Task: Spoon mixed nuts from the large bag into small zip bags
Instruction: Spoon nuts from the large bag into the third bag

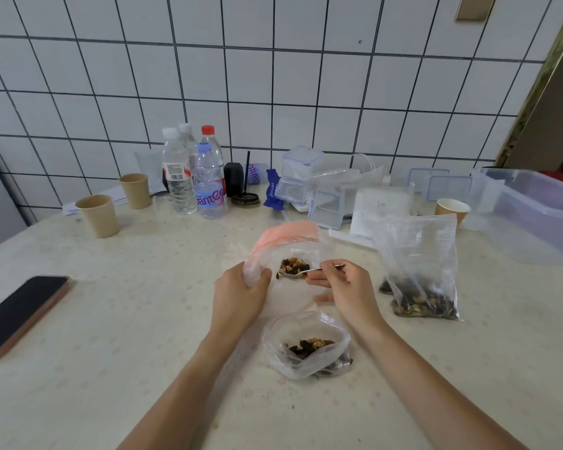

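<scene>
Left hand [241,295] gripping small zip bag [285,251] mouth open at table middle; right hand [343,287] pinching loaded spoon [294,273] inside. Tip slowly, keep mouth wide. Large bag [420,271] toward right edge.

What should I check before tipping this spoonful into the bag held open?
1. Spoon loaded with nuts: ok.
2. Right hand pinches the spoon handle: ok.
3. Left hand grips the pink-topped bag at its rim, mouth open: ok.
4. Spoon bowl is at the bag's mouth; whether fully inside: cannot tell.
5. Filled small bag near the wrists lies open, could spill: not ok.
6. Large bag stands upright on the right: ok.
</scene>
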Action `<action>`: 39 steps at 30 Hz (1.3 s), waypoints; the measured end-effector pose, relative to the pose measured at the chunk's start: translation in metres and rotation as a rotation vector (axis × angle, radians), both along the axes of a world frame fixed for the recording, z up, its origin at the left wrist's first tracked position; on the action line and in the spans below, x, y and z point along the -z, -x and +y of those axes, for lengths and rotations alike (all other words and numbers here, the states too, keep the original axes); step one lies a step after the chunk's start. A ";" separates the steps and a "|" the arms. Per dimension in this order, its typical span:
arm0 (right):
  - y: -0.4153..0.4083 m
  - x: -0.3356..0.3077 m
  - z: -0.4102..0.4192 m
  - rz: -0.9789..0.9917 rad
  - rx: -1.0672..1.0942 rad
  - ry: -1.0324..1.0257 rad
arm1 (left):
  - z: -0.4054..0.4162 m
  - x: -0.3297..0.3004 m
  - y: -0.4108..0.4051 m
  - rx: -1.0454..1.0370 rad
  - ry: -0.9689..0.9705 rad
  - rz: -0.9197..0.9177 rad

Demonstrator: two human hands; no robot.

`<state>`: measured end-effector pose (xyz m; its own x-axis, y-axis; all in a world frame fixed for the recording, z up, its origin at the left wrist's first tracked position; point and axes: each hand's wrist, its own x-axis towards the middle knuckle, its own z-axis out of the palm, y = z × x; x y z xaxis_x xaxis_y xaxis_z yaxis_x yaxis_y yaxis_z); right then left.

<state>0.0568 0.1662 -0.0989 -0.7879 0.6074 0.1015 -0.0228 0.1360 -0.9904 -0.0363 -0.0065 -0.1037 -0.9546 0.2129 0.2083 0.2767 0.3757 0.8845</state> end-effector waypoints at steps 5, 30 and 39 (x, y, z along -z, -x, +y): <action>0.000 0.002 0.000 -0.018 -0.019 -0.017 | -0.002 -0.001 0.000 0.009 -0.016 -0.010; -0.005 -0.002 0.001 -0.007 0.017 0.277 | 0.000 0.001 0.000 -0.037 -0.253 -0.175; -0.034 -0.022 0.010 0.039 -0.036 0.225 | -0.009 -0.007 0.003 0.024 -0.099 -0.046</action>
